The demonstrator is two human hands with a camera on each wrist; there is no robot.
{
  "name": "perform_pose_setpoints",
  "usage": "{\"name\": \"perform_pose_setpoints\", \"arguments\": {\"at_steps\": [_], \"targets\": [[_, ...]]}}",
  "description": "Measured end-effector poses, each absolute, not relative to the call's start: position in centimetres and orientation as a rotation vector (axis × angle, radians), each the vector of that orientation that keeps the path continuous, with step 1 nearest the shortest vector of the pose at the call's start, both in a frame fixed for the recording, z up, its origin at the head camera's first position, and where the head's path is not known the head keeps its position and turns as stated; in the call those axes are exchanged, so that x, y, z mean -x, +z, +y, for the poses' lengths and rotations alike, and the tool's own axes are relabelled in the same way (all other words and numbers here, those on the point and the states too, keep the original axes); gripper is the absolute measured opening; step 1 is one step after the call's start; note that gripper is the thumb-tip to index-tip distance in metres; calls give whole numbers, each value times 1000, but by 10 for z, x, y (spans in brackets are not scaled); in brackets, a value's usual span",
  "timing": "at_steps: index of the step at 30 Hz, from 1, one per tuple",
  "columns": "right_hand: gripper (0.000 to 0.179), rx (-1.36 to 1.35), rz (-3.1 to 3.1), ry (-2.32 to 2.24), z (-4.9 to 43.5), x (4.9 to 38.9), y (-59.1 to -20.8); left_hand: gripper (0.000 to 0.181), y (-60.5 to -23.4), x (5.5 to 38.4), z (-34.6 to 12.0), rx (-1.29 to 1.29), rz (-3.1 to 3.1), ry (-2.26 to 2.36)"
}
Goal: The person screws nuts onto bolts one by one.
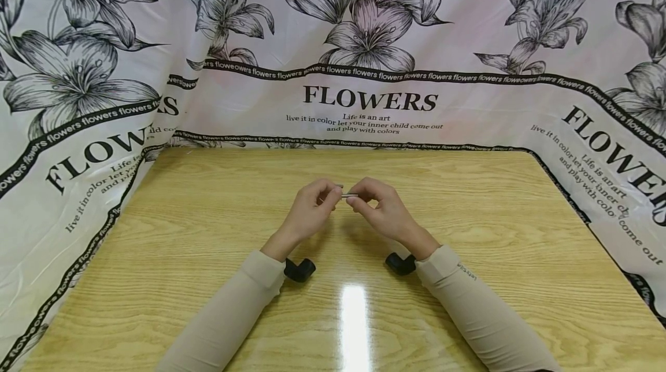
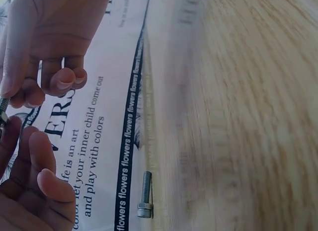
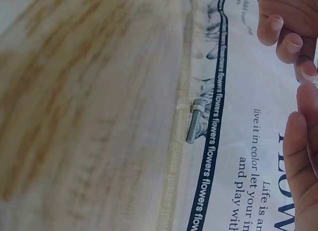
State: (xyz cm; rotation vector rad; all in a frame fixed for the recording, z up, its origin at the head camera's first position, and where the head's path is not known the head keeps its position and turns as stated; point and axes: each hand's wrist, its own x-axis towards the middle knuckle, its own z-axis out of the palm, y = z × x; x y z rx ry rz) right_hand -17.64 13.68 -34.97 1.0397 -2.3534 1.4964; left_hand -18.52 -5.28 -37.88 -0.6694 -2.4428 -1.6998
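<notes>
My left hand (image 1: 312, 204) and right hand (image 1: 384, 210) meet over the middle of the table, both pinching one small metal bolt (image 1: 350, 195) held roughly level. A piece of that bolt (image 2: 4, 108) shows at the edge of the left wrist view: thread by the right thumb, what looks like a hex nut by the left fingertips. Fingers hide the rest. A second bolt (image 2: 144, 196) with a nut near its head lies on the table beyond the hands, its head toward the left. The right wrist view shows this lying bolt (image 3: 195, 122) too.
A wood-grain table (image 1: 468, 204) spreads around the hands. White floral fabric (image 1: 364, 109) hangs at the back and both sides. Black wrist mounts (image 1: 300, 271) sit below the cuffs. Light glares on the table's near middle.
</notes>
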Motion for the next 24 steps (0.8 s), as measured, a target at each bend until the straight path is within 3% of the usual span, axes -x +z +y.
{"name": "perform_pose_setpoints", "arguments": {"at_steps": [10, 17, 24], "targets": [[4, -1023, -2357, 1512, 137, 176, -349, 18, -376, 183, -54, 816, -2390, -1621], [4, -1030, -2358, 1506, 137, 177, -349, 8, -377, 183, -53, 777, -2428, -1621], [4, -1035, -2354, 1484, 138, 177, -350, 23, -378, 183, -54, 715, -2479, -1607]]}}
